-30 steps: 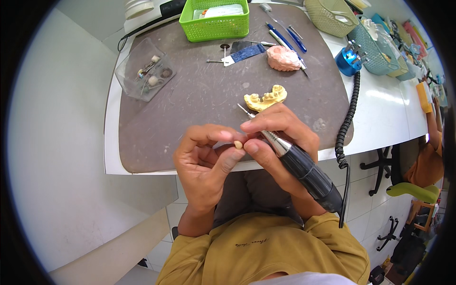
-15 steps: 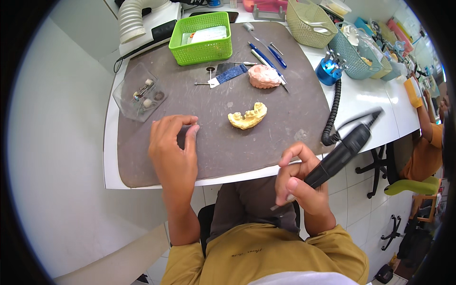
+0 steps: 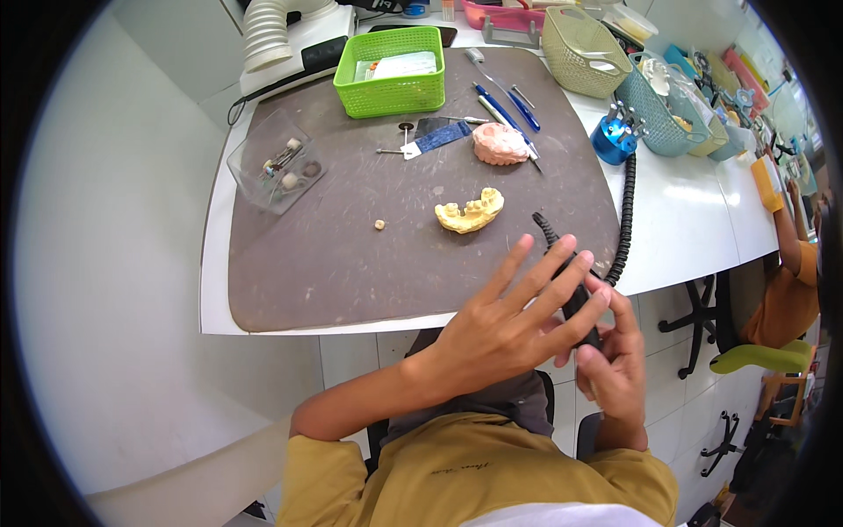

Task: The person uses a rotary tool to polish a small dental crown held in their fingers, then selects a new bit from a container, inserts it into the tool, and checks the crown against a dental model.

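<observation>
My right hand [image 3: 622,373] grips a black rotary handpiece [image 3: 577,303] over the near right edge of the bench. Across it reaches my left hand [image 3: 500,323], its fingers stretched out and spread over the handpiece; the left thumb is mostly hidden. The handpiece's working end is out of sight behind the hands. A yellow dental cast [image 3: 471,214], curved like an arch, lies on the brown mat [image 3: 334,272]. To its left sits a small cream tooth-like piece [image 3: 379,225]. Farther back is a pink dental model [image 3: 500,146].
A clear box [image 3: 277,167] of burs and polishing tips stands left, a green basket [image 3: 391,92] behind. Pens and tools [image 3: 509,105] lie at the back. A blue bur holder [image 3: 615,136], a coiled cord [image 3: 628,220] and baskets [image 3: 587,53] line the right. Another person's arm [image 3: 786,228] shows far right.
My left hand has swung right from the mat to the handpiece, its fingers now spread. The small cream piece now shows where that hand was. The handpiece has turned more upright in my right hand.
</observation>
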Motion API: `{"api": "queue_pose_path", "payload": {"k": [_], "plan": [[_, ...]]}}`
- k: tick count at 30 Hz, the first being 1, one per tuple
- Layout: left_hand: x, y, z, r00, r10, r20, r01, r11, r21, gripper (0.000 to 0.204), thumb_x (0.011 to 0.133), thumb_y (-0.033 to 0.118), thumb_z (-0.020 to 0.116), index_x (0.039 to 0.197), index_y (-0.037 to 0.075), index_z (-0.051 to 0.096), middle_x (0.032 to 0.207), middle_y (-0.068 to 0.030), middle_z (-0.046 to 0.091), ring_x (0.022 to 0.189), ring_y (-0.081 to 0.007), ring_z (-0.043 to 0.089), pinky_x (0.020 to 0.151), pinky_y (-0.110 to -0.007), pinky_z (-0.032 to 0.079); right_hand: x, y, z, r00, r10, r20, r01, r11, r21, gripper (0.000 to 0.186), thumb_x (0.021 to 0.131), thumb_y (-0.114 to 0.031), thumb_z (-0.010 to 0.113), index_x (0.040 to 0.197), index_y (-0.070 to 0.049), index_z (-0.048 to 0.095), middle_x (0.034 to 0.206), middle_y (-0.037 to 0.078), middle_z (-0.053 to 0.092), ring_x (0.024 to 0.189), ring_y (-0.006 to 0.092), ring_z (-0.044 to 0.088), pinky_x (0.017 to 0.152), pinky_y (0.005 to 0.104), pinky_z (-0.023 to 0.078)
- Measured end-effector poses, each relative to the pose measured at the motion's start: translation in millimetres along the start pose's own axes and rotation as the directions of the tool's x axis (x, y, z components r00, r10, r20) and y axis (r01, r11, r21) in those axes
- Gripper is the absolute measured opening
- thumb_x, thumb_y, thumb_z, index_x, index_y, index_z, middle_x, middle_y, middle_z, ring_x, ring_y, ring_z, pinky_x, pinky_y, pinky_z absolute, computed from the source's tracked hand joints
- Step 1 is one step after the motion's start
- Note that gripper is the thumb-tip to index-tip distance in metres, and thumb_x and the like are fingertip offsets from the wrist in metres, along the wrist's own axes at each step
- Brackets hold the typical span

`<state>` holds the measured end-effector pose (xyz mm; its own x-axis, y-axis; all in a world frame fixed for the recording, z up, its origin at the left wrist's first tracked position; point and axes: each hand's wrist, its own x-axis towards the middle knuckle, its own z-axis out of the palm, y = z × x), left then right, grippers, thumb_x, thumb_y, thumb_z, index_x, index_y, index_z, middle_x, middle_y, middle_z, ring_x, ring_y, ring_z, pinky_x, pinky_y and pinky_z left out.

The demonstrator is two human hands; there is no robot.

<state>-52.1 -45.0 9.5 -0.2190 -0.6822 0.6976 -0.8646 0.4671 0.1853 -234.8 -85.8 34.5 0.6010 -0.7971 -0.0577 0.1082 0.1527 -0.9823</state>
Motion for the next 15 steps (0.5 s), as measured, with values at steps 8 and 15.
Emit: {"api": "queue_pose_path", "payload": {"k": [8,15], "plan": [[41,2,-6,0.979,0.084,-0.187,-0.07,0.995,0.075,0.048,0.08,0.014,0.061,0.126,0.001,0.061,0.114,-0.012,0.061,0.11,-0.0303,0.061,0.093,-0.041,0.052,9,-19,-34,0.967,-0.18,0.182,0.156,0.978,0.142,0.047,0.099,-0.034,0.057,0.115,0.01,0.053,0.078,0.027,0.065,0.046,0.0188,0.063,0.031,0.021,0.043],[55,-17,-23,0.995,-0.002,0.097,0.055,0.84,-0.54,0.04,0.087,0.01,0.066,0.122,-0.002,0.053,0.105,-0.0151,0.06,0.097,-0.033,0.059,0.078,-0.044,0.051,49,-64,-58,0.866,-0.373,0.333,0.47,0.834,-0.288,0.069,0.084,-0.051,0.072,0.114,0.011,0.06,0.076,0.017,0.063,0.058,0.0172,0.061,0.044,0.0228,0.042]]}}
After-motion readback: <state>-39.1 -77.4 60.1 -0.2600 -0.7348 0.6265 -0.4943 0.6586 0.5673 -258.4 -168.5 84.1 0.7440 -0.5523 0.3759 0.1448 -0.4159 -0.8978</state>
